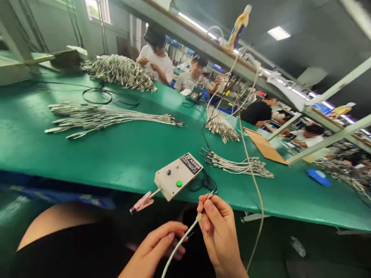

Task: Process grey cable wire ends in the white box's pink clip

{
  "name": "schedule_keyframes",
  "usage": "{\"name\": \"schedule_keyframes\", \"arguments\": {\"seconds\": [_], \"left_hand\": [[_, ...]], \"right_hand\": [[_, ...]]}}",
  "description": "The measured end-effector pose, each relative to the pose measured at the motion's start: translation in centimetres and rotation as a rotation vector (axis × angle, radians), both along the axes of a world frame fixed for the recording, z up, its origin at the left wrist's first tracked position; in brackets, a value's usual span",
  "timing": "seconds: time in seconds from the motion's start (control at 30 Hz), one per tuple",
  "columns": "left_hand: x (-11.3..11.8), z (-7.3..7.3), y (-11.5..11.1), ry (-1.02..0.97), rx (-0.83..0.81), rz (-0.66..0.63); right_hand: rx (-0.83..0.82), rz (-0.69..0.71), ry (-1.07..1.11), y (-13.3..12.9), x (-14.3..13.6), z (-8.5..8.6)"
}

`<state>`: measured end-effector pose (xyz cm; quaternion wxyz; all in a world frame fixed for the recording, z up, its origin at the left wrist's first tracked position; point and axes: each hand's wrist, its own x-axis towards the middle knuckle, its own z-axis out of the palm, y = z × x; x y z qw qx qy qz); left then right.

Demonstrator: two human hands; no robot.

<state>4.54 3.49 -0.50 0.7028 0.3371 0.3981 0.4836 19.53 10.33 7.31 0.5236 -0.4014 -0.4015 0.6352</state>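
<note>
A pale cable [179, 244] rises from the bottom edge of the head view, and thin coloured wires stick out of its upper end. My right hand [218, 227] pinches that end between thumb and fingers. Beside the cable, lower left, is my left hand [162, 245]; its fingers are curled around or behind the cable, and their tips are partly hidden. Just above the hands, at the table's front edge, lies a beige box [174, 173] with a green button and a black knob. A pink clip [142, 202] sticks out from its lower left end.
The green table [116, 158] bears a fanned cable bundle [107, 117], a large cable pile [118, 71] and a smaller bundle [237, 164]. A long cord [252, 170] hangs down on the right. Cardboard [265, 146] and a blue object [319, 177] lie beyond. Several people sit behind.
</note>
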Motion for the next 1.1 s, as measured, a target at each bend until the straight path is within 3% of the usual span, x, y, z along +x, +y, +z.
{"name": "schedule_keyframes", "arguments": {"seconds": [0.1,0.27,0.37,0.5,0.63,0.8,1.1], "left_hand": [[0.0,1.2,-0.5,-0.201,0.040,0.040],[-0.8,4.6,-0.7,-0.002,0.160,0.243],[-0.9,5.5,-0.7,-0.064,0.167,0.302],[-0.5,5.6,-0.3,-0.217,0.131,0.276],[-0.2,5.3,0.0,-0.330,0.058,0.247],[-0.1,4.6,0.1,-0.384,-0.002,0.229],[0.1,3.9,0.3,-0.422,-0.022,0.304]], "right_hand": [[-0.063,0.093,-0.072,-1.0,-0.9,-0.1],[-0.054,0.261,-0.144,-1.9,-1.0,-0.6],[-0.012,0.300,-0.205,-2.2,-1.0,-1.2],[-0.019,0.290,-0.284,-2.3,-1.0,-1.9],[-0.079,0.166,-0.313,-2.1,-0.9,-2.3],[-0.119,0.117,-0.308,-1.7,-1.1,-2.4],[0.046,0.167,-0.334,-0.9,-1.9,-2.5]]}}
